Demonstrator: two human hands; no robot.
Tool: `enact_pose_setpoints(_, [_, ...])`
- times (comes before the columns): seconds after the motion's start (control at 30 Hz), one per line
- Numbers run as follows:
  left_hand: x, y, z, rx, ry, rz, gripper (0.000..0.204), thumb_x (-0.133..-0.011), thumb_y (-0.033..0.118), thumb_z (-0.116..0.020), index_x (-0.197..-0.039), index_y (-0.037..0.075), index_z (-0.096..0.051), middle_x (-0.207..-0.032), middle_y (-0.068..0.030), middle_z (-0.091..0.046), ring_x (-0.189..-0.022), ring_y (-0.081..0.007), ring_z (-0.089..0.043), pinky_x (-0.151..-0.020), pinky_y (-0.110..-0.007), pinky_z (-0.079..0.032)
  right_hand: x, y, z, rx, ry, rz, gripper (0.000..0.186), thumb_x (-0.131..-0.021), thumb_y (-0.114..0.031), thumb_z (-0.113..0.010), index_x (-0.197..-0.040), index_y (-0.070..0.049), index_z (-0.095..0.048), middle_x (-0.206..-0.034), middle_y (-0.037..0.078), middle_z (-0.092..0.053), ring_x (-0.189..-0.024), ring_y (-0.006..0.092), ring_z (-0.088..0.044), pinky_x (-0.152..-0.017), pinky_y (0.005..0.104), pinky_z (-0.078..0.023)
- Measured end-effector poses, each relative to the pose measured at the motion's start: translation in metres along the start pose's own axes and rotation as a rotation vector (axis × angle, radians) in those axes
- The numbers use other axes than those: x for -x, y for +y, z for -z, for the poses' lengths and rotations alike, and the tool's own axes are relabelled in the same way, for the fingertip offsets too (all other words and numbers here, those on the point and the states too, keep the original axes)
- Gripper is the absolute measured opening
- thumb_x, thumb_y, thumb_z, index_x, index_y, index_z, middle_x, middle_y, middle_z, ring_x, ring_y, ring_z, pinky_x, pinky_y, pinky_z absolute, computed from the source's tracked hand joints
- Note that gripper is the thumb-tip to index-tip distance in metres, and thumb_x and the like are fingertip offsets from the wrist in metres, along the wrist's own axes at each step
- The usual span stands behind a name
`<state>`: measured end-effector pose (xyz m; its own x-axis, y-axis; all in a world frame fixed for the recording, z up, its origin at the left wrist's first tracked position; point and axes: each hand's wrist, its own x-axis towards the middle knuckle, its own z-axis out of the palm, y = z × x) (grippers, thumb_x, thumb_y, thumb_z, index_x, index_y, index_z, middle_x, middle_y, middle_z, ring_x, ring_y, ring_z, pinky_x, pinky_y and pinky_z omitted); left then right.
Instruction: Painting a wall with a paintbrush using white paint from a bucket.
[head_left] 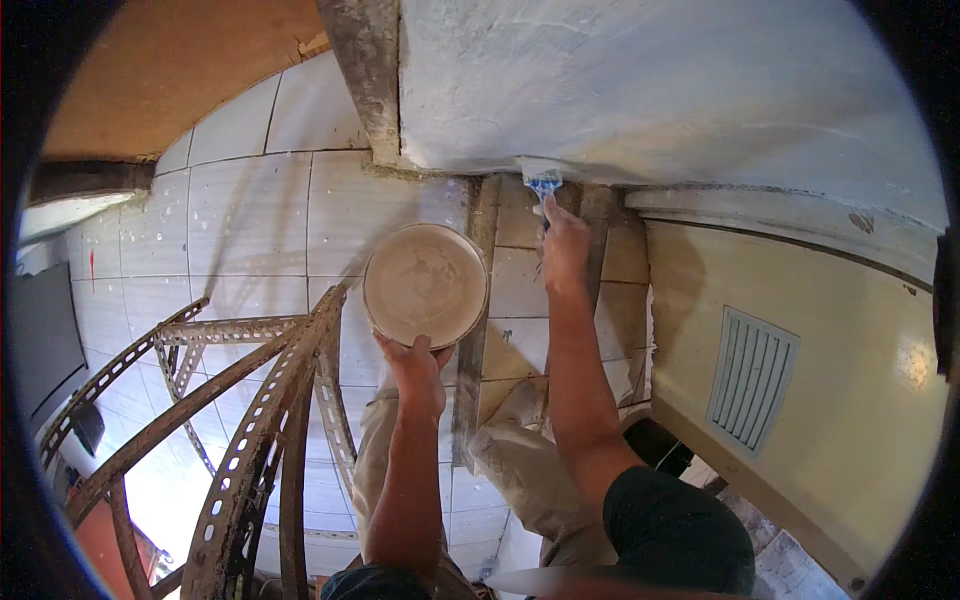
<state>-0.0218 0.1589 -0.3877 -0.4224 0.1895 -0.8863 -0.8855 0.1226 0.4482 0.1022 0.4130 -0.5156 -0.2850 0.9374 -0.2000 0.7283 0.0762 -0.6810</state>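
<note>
My left hand (412,368) grips the near rim of a round, pale bucket (425,275), which shows a beige, paint-coated interior or contents; I cannot make out which. My right hand (565,242) is closed on the handle of a blue-and-white paintbrush (542,176), whose bristles touch the bottom edge of the white plastered wall (640,85) above the tiles. The bucket is left of the brush, apart from it.
A rusty slotted-steel frame (240,455) stands at the lower left over white floor tiles (245,215). A cream door with a vent (753,375) is at the right. A brown board (170,70) and grey post (360,70) are at upper left.
</note>
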Motion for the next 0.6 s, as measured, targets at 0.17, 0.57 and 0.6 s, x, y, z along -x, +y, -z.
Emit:
enact_pose_setpoints(0.17, [0.002,0.013,0.009,-0.018,-0.001,-0.132,0.085,-0.085,-0.008,-0.047,-0.154,0.029,-0.013,-0.152,-0.0147,-0.026,-0.133,-0.0370,-0.047,-0.092,-0.051,-0.059,0.037,-0.050,0.007,-0.843,0.112,-0.111,0.026,-0.098,-0.032,-0.065,-0.097,-0.006,-0.071,-0.069,-0.001,-0.056,-0.057,0.0106,-0.048,-0.051,0.0287,-0.038])
enact_pose_setpoints(0.57, [-0.014,-0.025,-0.029,-0.063,-0.070,-0.043,0.089,-0.086,-0.010,-0.046,-0.156,0.032,-0.010,-0.154,-0.0124,-0.027,-0.134,-0.0365,-0.045,-0.096,-0.056,-0.056,-0.027,0.149,-0.010,-0.976,-0.063,-0.713,0.033,-0.088,-0.046,-0.074,-0.087,-0.014,-0.067,-0.060,-0.001,-0.052,-0.042,0.0121,-0.042,-0.040,0.0266,-0.031])
enact_pose_setpoints(0.6, [-0.013,-0.001,0.019,-0.096,0.051,-0.100,0.089,-0.086,-0.010,-0.046,-0.156,0.032,-0.010,-0.154,-0.0124,-0.027,-0.134,-0.0365,-0.045,-0.096,-0.056,-0.056,0.011,0.039,-0.050,-0.719,-0.094,-0.681,0.034,-0.089,-0.047,-0.073,-0.084,-0.014,-0.067,-0.060,-0.002,-0.052,-0.043,0.0106,-0.042,-0.040,0.0253,-0.030])
